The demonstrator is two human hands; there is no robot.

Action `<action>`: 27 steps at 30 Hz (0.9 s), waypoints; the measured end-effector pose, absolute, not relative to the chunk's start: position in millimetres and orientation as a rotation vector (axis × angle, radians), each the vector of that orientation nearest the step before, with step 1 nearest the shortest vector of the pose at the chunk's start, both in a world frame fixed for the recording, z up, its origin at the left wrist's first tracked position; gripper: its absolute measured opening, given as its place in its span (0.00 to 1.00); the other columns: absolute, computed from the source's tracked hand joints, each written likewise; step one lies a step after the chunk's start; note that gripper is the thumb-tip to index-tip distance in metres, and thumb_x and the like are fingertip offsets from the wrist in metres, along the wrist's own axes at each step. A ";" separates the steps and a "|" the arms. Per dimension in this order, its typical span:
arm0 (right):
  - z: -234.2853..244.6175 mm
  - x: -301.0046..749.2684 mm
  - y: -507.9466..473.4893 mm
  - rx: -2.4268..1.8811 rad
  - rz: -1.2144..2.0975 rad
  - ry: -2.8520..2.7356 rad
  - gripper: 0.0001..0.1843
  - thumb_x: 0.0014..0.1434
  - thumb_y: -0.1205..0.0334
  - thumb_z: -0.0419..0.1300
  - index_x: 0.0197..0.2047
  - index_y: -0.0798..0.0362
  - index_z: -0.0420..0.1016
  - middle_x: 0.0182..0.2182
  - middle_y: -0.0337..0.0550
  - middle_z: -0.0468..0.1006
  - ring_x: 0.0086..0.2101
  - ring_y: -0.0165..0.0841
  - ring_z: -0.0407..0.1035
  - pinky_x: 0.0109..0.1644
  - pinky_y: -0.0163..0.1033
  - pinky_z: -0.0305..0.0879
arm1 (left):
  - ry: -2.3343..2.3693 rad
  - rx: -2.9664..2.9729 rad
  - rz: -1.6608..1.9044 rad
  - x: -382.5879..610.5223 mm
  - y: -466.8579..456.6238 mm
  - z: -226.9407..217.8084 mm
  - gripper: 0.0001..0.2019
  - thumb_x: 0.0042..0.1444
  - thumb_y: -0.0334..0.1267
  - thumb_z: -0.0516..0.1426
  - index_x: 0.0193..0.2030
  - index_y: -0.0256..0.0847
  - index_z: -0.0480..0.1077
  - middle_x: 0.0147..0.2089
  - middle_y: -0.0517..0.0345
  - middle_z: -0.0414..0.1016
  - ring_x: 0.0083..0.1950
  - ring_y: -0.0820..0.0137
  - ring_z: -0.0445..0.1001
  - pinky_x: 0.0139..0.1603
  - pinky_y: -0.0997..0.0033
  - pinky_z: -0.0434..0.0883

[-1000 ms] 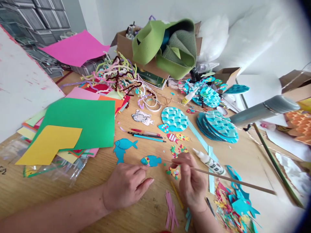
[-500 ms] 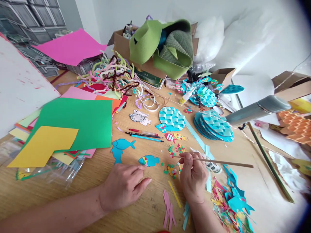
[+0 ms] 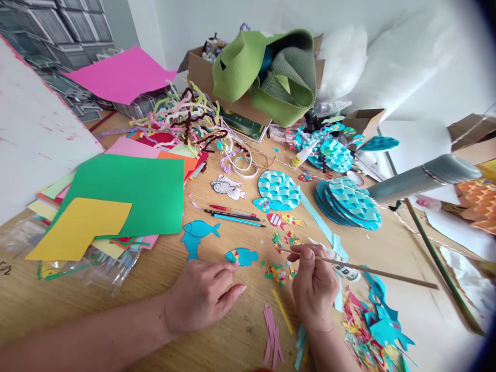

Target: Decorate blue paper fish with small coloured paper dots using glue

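A small blue paper fish point(image 3: 246, 257) with red, yellow and white pieces behind its head lies flat on the table. The fingertips of my left hand point(image 3: 205, 294) rest at its lower edge near the head, with the thumb spread apart. Between thumb and fingers, my right hand point(image 3: 314, 281) is closed on a thin wooden stick point(image 3: 387, 273), whose tip points left over small paper dots point(image 3: 277, 274). Green and red paper bits point(image 3: 291, 238) lie just above that tip. Behind the right hand is a white glue bottle point(image 3: 346, 271), partly hidden.
Blue fish cutouts point(image 3: 199, 229), pencils point(image 3: 236, 217) and woven blue discs point(image 3: 279, 190) lie farther back. Coloured paper sheets point(image 3: 147, 191) fill the left. A grey flask point(image 3: 422, 178) and paper scraps point(image 3: 364, 325) are on the right. Pink strips point(image 3: 272, 336) lie between my forearms.
The view has shifted slightly, so the scene sits a little farther right. The stick's far end has tilted lower, while its tip stays near the paper bits. My left hand stays at the fish.
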State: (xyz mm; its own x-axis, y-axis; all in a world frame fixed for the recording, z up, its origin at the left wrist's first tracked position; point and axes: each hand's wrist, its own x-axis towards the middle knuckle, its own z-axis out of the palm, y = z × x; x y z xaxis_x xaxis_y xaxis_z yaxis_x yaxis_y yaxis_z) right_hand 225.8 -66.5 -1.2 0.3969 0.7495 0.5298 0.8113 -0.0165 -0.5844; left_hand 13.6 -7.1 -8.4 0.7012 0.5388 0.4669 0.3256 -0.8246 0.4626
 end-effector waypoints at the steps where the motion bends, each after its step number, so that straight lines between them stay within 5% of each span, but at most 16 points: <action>1: 0.6 223.0 -67.3 -1.755 -0.055 -1.357 0.14 0.66 0.63 0.46 0.34 0.51 0.70 0.24 0.39 0.71 0.30 0.32 0.66 0.39 0.41 0.60 | 0.677 2.567 0.857 13.7 -7.3 -8.5 0.10 0.58 0.36 0.54 0.26 0.39 0.64 0.33 0.55 0.79 0.29 0.69 0.77 0.26 0.73 0.70; 11: 7.6 189.5 -70.6 -1.642 0.304 -1.525 0.12 0.66 0.65 0.47 0.37 0.50 0.70 0.32 0.41 0.74 0.38 0.34 0.65 0.43 0.43 0.60 | 0.702 2.571 0.775 12.2 -8.5 -7.7 0.11 0.59 0.39 0.54 0.27 0.38 0.68 0.35 0.54 0.79 0.30 0.69 0.77 0.27 0.73 0.71; 27: -5.4 188.6 -67.1 -1.672 0.344 -1.586 0.12 0.66 0.64 0.46 0.39 0.51 0.70 0.33 0.43 0.74 0.39 0.35 0.65 0.46 0.45 0.59 | 0.734 2.565 0.807 13.0 -7.9 -7.9 0.10 0.57 0.40 0.56 0.27 0.38 0.68 0.32 0.58 0.79 0.28 0.69 0.77 0.22 0.72 0.67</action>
State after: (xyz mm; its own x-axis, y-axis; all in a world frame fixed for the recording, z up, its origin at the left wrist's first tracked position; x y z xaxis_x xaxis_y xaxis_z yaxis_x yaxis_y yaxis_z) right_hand 188.6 -67.1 -5.4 0.1810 0.9317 0.3149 0.7174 0.0940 -0.6903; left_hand 13.0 -7.9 -7.9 0.7031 0.5700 0.4252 0.3691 -0.8036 0.4670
